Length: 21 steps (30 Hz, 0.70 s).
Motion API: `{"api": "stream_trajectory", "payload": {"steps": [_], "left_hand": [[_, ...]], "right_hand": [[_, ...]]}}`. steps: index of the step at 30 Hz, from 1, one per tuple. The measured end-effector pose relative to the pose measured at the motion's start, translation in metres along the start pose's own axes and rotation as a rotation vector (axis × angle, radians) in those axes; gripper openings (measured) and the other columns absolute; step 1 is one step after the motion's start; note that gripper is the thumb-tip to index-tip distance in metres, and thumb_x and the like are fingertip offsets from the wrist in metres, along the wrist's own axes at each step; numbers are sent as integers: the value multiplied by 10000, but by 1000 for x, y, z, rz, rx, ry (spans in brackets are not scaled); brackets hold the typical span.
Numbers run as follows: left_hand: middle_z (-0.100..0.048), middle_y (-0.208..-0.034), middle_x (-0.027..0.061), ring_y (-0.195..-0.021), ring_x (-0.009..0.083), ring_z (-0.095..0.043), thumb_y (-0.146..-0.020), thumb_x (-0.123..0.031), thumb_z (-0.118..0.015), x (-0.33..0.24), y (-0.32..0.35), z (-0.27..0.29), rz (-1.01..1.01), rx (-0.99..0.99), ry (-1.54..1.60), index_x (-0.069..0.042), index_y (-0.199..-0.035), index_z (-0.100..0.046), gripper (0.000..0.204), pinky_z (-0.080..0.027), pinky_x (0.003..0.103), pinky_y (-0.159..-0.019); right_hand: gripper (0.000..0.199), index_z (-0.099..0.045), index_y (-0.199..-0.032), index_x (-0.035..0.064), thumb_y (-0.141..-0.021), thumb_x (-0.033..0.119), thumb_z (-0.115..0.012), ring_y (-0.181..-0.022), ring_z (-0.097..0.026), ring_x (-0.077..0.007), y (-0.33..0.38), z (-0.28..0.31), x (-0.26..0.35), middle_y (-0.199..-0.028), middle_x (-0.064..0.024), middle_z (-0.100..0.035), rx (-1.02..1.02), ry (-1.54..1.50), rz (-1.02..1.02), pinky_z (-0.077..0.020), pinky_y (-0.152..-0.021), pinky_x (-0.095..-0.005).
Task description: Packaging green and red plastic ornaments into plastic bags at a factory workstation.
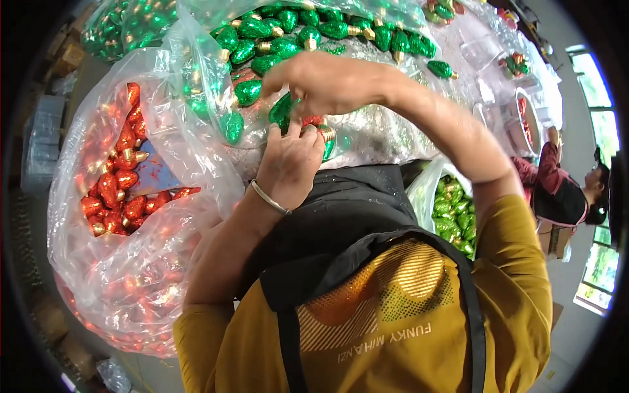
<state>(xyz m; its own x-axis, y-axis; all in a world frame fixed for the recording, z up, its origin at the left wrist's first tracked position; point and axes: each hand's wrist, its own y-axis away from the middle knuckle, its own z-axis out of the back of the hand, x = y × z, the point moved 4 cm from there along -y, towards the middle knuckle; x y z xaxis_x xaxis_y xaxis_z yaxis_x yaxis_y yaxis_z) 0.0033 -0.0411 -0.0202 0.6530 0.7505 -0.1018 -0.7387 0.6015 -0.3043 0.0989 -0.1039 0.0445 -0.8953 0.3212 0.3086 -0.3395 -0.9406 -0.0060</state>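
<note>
My left hand [292,160], with a bracelet at its wrist, is closed round a small bunch of glittery bulb ornaments at the table's near edge. A green bulb ornament [280,112] shows above its fingertips. Beside the fingers are a red bulb ornament [313,120], a gold ribbed cap [326,133] and another green piece [328,150]. Arched just above them, my right hand [327,82] has its fingers pointing down at the bunch. Motion smears those fingers, and whether they grip anything cannot be made out. More green bulb ornaments [247,93] lie close by on the plastic-covered table.
At my left stands a large clear plastic bag [85,262] of red bulb ornaments [111,190]. Green bulbs [334,29] heap along the far side. A bag of light-green bulbs [452,216] sits by my right elbow. A round tub [527,121] and another person [563,183] are farther right.
</note>
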Motion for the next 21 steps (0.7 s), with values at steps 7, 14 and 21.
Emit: {"api": "stream_trajectory", "payload": {"steps": [7,14,21], "left_hand": [[-589,-929,99,-993,294,-549,-736,-178,-639,2,-5,-6,74,150,46,-53,-974,-611,270,-400,413,-767],[-571,-912,90,-1024,301,-540,-728,-216,-684,0,-11,-3,47,157,3,-67,-959,-602,287,-405,405,-769],[-571,-893,96,-1007,284,-557,-725,-211,-689,-1,-18,-2,15,257,19,-65,-933,-601,270,-420,410,-765]], "right_hand": [[287,-566,-1036,-2,-883,241,-568,-780,-615,-403,13,-36,-17,-861,-198,-633,-189,-183,-405,-500,-652,-439],[277,-481,-1066,-24,-856,137,-564,-818,-597,-379,45,-18,-37,-965,-178,-561,-152,-365,-164,-484,-697,-446],[186,-536,-869,-17,-738,100,-598,-764,-616,-355,32,-32,-28,-874,-179,-566,-343,49,-76,-498,-640,-433]]}}
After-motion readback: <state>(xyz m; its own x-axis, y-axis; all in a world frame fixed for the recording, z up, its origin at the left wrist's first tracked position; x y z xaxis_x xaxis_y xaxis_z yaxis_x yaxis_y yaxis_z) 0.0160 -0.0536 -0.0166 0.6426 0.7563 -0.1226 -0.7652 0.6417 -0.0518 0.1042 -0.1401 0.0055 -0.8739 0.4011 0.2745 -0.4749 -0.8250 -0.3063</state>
